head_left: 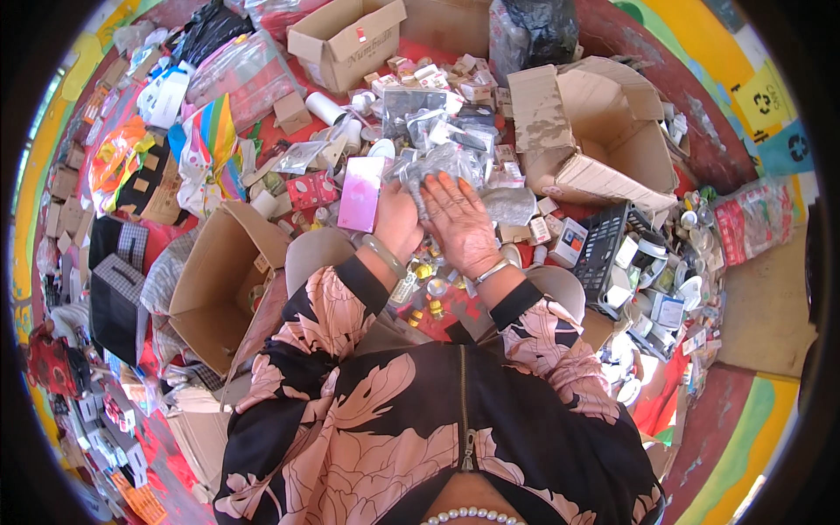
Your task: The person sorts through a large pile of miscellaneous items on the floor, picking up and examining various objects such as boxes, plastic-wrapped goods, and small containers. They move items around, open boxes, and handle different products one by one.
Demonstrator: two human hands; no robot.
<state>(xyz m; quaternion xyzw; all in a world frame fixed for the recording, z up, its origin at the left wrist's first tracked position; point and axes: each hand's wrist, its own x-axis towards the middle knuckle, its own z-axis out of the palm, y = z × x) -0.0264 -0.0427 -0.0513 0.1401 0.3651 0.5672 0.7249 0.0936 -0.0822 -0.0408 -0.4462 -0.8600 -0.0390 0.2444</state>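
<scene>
My left hand [398, 223] is closed at the near edge of a crumpled, translucent grey plastic bag [451, 164] and seems to grip it. Lying flat on that bag, my right hand [458, 223] has its fingers stretched forward, side by side. The two hands nearly touch at the thumbs. Just left of my left hand stands a pink and white box [360, 194]. More grey plastic wrapping [510, 206] lies to the right of my right hand. Small yellow-capped pieces [436, 308] are scattered below my wrists.
Open cardboard boxes stand at the left [223, 289], at the back [346, 44] and at the right [604, 131]. A black plastic crate [602, 254] sits right of my knee. Many small cartons [477, 87] and a striped bag [210, 157] cover the red ground.
</scene>
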